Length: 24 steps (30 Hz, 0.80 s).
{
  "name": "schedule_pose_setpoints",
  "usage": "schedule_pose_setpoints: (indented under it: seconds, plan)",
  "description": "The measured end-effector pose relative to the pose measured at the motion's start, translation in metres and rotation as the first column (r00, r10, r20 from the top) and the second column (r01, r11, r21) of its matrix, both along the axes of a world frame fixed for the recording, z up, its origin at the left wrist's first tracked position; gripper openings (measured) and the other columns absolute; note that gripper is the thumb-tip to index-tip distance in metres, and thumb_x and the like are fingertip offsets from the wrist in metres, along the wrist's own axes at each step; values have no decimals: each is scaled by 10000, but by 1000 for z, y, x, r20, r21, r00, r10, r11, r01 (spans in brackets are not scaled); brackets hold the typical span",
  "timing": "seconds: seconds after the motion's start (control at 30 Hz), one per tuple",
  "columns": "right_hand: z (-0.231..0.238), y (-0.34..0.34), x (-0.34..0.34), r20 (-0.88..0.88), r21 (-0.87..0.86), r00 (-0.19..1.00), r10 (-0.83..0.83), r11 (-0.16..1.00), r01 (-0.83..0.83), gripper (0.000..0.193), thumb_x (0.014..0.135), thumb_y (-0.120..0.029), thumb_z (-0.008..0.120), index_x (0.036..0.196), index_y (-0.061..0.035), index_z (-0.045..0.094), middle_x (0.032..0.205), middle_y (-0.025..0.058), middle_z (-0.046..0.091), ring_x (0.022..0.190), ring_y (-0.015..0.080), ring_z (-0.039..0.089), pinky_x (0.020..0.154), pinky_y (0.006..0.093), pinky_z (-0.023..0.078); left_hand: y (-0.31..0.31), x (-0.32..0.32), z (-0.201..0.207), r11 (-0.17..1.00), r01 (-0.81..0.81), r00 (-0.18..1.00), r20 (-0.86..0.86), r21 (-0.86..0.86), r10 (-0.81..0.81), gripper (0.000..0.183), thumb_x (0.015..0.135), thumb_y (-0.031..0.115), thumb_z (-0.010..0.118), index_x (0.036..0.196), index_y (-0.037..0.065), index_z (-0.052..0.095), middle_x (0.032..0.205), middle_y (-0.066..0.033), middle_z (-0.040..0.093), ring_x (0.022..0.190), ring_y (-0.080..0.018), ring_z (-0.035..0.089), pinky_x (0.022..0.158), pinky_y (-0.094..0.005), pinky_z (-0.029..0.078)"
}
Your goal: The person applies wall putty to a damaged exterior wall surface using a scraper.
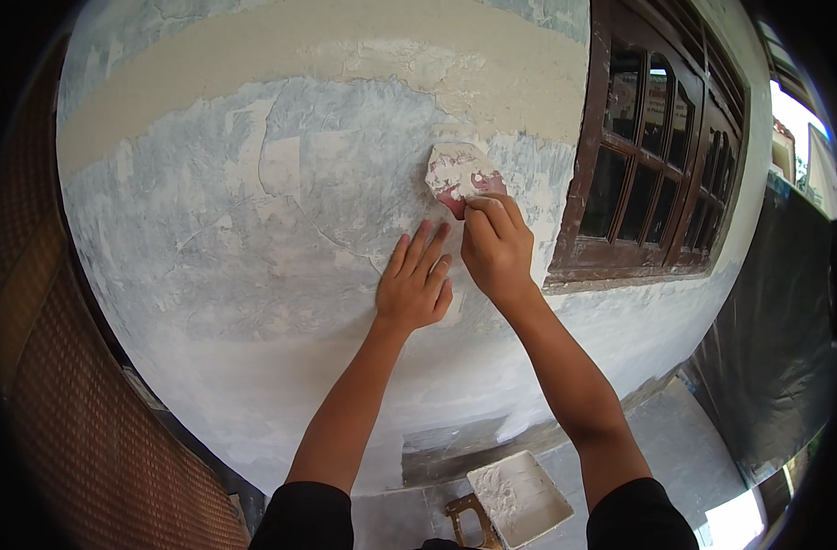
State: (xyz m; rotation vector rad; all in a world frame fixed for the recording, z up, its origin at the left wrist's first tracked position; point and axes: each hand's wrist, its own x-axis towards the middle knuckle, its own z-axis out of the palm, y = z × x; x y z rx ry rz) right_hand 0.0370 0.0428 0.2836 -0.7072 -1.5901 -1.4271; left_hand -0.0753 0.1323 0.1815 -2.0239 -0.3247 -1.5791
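Observation:
My right hand (497, 246) is closed on a reddish putty spreader (462, 176), its blade smeared with white putty and set against the wall. The fingers cover its grip edge. Just below and left of it, my left hand (416, 282) lies with spread fingers on the wall (299, 257), holding nothing. Patchy grey-blue and white filler coats this wall, with a beige band curving across the upper part.
A brown wooden window (657, 151) with glass panes is set in the wall at right. Down on the floor stand a white tray of putty (547, 500) and a small brown stool-like piece (473, 521). Woven matting (98, 431) hangs at left, black sheeting (767, 339) at right.

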Motion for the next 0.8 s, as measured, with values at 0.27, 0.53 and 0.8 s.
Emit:
schedule_pose_setpoints:
  seconds: [0.27, 0.53, 0.8]
  plan:
    - [29, -4, -27, -846, 115, 192, 497, 522, -845, 139, 846, 69, 625, 960, 9, 574, 907, 79, 658, 812, 122, 631, 713, 258, 529, 0, -2, -2, 1000, -26, 1000, -7, -14, 26, 269, 814, 234, 539, 1022, 69, 579, 1484, -146, 428, 1399, -334, 355, 1167, -468, 204]
    - [48, 29, -48, -873, 382, -296, 388, 164, -910, 167, 855, 48, 633, 980, -8, 537, 876, 92, 659, 830, 154, 647, 730, 279, 539, 2, -3, -5, 1000, -6, 1000, -8, -14, 6, 296, 817, 231, 531, 1060, 62, 556, 1484, -151, 426, 1393, -338, 363, 1152, -470, 237]
    - [35, 46, -47, -956, 238, -106, 275, 507, -828, 136, 863, -13, 674, 905, -2, 545, 859, 99, 662, 730, 151, 631, 671, 296, 553, 2, -4, -5, 999, 31, 999, 11, -18, -31, 280, 820, 223, 524, 1045, 60, 564, 1484, -151, 424, 1392, -336, 366, 1144, -474, 252]
